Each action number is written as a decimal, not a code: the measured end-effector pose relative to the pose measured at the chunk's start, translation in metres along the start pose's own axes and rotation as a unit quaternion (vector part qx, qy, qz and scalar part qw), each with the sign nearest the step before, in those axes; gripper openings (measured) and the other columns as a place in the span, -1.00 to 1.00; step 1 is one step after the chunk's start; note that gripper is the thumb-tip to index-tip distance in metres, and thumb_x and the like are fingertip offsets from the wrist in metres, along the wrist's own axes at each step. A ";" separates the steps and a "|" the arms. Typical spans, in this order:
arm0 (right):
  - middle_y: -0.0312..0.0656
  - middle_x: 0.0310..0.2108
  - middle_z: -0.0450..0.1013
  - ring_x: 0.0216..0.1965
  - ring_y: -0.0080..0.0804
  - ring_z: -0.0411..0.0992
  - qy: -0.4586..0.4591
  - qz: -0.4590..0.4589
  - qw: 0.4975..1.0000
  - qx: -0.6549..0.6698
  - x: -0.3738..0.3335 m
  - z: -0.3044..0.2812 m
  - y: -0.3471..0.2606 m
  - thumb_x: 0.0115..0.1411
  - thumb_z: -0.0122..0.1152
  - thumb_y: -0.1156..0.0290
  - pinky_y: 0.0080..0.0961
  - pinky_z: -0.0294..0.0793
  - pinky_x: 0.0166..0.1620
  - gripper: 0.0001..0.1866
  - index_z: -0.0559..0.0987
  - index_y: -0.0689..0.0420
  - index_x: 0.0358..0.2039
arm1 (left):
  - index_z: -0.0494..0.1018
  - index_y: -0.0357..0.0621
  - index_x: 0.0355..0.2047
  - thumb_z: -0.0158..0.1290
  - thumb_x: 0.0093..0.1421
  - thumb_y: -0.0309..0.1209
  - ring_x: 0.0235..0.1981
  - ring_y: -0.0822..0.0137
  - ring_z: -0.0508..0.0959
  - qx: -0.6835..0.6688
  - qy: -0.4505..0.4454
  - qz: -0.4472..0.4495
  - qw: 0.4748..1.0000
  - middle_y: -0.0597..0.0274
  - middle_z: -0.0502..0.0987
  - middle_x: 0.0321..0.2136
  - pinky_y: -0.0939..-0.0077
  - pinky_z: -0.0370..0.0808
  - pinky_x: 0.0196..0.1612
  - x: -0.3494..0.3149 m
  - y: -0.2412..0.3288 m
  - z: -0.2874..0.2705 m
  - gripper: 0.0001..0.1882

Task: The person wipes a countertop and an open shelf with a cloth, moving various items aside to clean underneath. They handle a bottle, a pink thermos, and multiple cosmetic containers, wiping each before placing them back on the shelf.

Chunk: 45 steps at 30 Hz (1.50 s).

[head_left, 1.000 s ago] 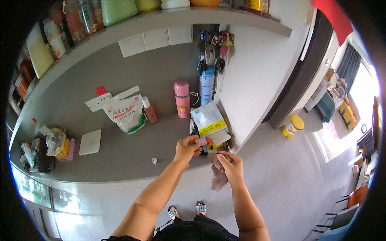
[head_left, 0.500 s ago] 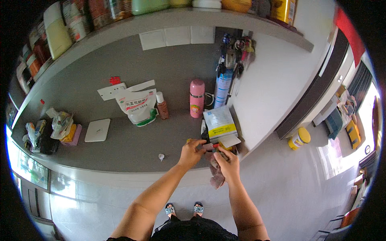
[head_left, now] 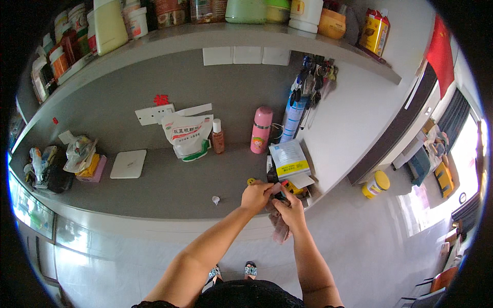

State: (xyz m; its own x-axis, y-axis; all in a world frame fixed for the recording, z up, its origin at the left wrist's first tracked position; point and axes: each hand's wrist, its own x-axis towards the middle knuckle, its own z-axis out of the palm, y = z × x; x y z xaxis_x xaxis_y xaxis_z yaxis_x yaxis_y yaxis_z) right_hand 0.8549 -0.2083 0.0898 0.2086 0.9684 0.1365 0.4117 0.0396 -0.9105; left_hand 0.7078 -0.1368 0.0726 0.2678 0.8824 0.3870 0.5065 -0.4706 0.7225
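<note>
Over the counter's front edge, toward its right end, my two hands meet. My right hand (head_left: 291, 208) is closed on a crumpled greyish-pink cloth (head_left: 280, 229), whose loose end hangs below the fingers. Fingers pinched, my left hand (head_left: 255, 197) touches a small pale pinkish piece (head_left: 276, 189) beside the cloth; whether it is part of the cloth I cannot tell. A small red bit shows by my right fingertips, and a dark bit lies between the hands. Just behind my left hand is a small yellow round thing (head_left: 251, 181).
A white-and-yellow packet (head_left: 290, 159) leans over small items at the counter's right end. Behind stand a pink flask (head_left: 262, 131), a brown bottle (head_left: 218, 138) and a white pouch (head_left: 189, 134). A crumpled white scrap (head_left: 215, 200) lies left of my hands. Bottles line the shelf (head_left: 246, 35) above.
The view has shifted, so the counter things appear slightly more to the right. My left fingers have moved in closer to my right hand and now cover more of the pale piece. The cloth stays held.
</note>
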 end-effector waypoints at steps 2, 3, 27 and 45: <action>0.02 -0.12 0.55 -0.13 -0.36 0.52 -0.001 0.004 1.000 -0.005 -0.006 -0.001 -0.009 0.03 0.37 0.25 -0.46 0.43 -0.01 -0.33 0.44 0.16 0.17 | 0.62 -0.05 -0.22 0.08 0.18 -0.26 -0.31 -0.04 0.59 0.024 -0.035 -0.012 0.999 -0.02 0.59 -0.34 0.12 0.53 -0.24 0.001 0.003 -0.003 -0.75; 0.02 -0.10 0.55 -0.12 -0.34 0.52 0.005 0.009 1.000 -0.005 -0.009 -0.001 -0.008 0.03 0.37 0.25 -0.46 0.43 0.00 -0.32 0.44 0.17 0.17 | 0.62 -0.05 -0.22 0.07 0.19 -0.24 -0.30 -0.04 0.59 0.037 -0.057 -0.019 0.998 -0.01 0.59 -0.34 0.11 0.53 -0.24 0.001 0.006 -0.004 -0.75; -0.18 -0.22 0.55 -0.23 -0.58 0.46 -0.007 0.066 0.998 0.020 -0.029 -0.002 -0.003 0.07 0.37 0.44 -0.55 0.45 -0.11 -0.29 0.34 0.18 0.26 | 0.57 -0.10 -0.08 0.28 0.01 -0.15 -0.48 0.19 0.59 0.016 -0.095 0.004 0.995 0.12 0.57 -0.48 0.34 0.52 -0.36 0.006 0.002 0.002 -0.52; -0.22 -0.32 0.57 -0.30 -0.58 0.48 -0.026 -0.355 0.929 0.101 -0.022 -0.027 -0.309 0.08 0.42 0.36 -0.61 0.45 -0.18 -0.60 0.60 0.21 -0.07 | 0.57 -0.15 -0.11 0.23 0.08 -0.59 -0.50 0.53 0.51 -0.075 0.242 0.238 0.937 0.25 0.54 -0.47 0.67 0.45 -0.43 -0.003 0.149 -0.276 -0.68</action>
State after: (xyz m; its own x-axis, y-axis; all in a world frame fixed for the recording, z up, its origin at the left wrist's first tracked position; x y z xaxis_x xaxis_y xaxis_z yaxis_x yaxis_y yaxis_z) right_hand 0.7472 -0.2484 0.3786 -0.0975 0.6908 0.7165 0.2526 0.7135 -0.6535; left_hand 0.5559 -0.2100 0.3373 0.0122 0.4840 0.8750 0.2925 -0.8385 0.4597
